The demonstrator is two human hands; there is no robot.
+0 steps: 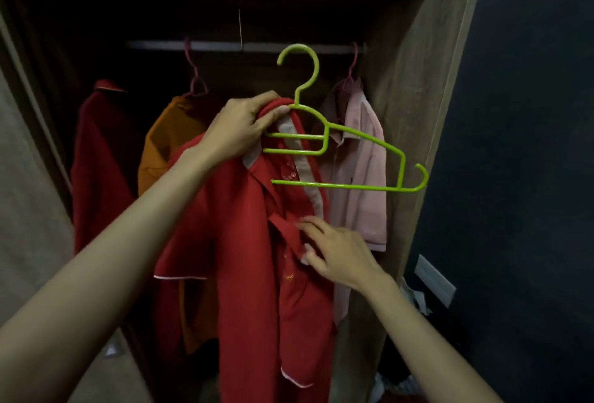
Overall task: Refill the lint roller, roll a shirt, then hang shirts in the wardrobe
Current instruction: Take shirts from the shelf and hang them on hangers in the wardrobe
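1. Far left of the wardrobe (414, 87): dark red shirt (96, 161) hangs, orange shirt (160, 145) next to it on the rail (218, 46).
2. Left hand (241, 126) is raised, fingers clamped around the collar of the red shirt (250, 258) and the neck of the green hanger (353, 185).
3. Red shirt is held in front of the open wardrobe. Hanger's left arm is inside it, right arm bare and tilted down.
4. Hanger hook is free, not on the rail.
5. Right hand (337, 251) is lower, thumb and fingers pinching the placket fold.
6. Pink shirt (363, 161) hangs behind, right end of the rail.
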